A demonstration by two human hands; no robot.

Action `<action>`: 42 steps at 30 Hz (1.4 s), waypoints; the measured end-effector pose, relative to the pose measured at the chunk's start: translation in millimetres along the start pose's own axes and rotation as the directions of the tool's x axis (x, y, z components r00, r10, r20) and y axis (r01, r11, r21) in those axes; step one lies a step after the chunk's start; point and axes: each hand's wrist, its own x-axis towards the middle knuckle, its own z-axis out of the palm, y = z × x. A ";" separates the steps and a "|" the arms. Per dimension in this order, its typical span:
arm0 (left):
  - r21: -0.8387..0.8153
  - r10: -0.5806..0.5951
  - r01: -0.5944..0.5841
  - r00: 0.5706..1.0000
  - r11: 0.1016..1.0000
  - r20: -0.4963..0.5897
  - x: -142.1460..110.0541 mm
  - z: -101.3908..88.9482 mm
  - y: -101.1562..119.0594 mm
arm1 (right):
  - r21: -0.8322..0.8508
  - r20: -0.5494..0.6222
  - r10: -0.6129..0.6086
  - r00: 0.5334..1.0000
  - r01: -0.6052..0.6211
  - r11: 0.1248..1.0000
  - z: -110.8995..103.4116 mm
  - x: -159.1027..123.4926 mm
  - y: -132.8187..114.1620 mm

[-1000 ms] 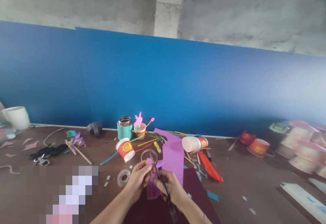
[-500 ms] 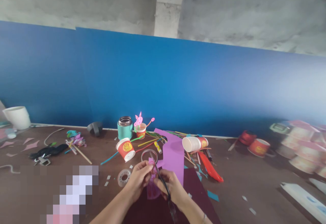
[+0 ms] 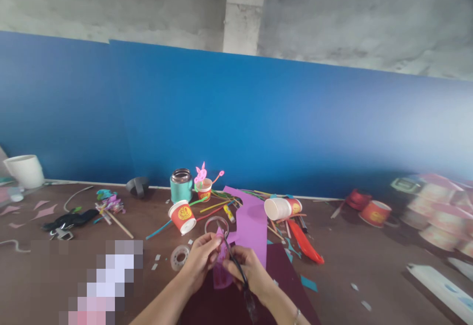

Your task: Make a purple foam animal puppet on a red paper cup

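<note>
My left hand (image 3: 201, 261) pinches a small piece of pink paper (image 3: 222, 271) low in the middle of the view. My right hand (image 3: 248, 268) is closed around black-handled scissors (image 3: 233, 261), whose blades point up and away across the pink piece. Both hands hover over a dark maroon sheet (image 3: 281, 275) on the brown table (image 3: 351, 261). Just beyond them lie a purple paper sheet (image 3: 252, 224) and a roll of clear tape (image 3: 216, 225).
A second tape roll (image 3: 179, 257) lies left of my hands. Red paper cups (image 3: 182, 216), a teal jar (image 3: 181, 185), coloured straws, a tipped cup stack (image 3: 283, 208) and an orange tool (image 3: 306, 248) clutter the table. More cups (image 3: 375, 213) stand at right, a white pot (image 3: 25, 170) far left.
The pink paper has shifted slightly between my fingers and the scissors have moved a little along it. Nothing else on the table has moved.
</note>
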 end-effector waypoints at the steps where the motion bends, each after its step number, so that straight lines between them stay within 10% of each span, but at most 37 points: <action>1: 0.008 -0.006 0.006 1.000 1.000 0.007 -0.1 0.2 -0.1 | 0.006 0.005 -0.005 1.000 0.005 1.000 -0.1 0.0 0.3; 42: -0.034 0.000 0.000 1.000 0.999 -0.004 -2.5 2.7 1.5 | 0.004 0.020 -0.018 1.000 0.018 1.000 -0.3 -2.3 -2.4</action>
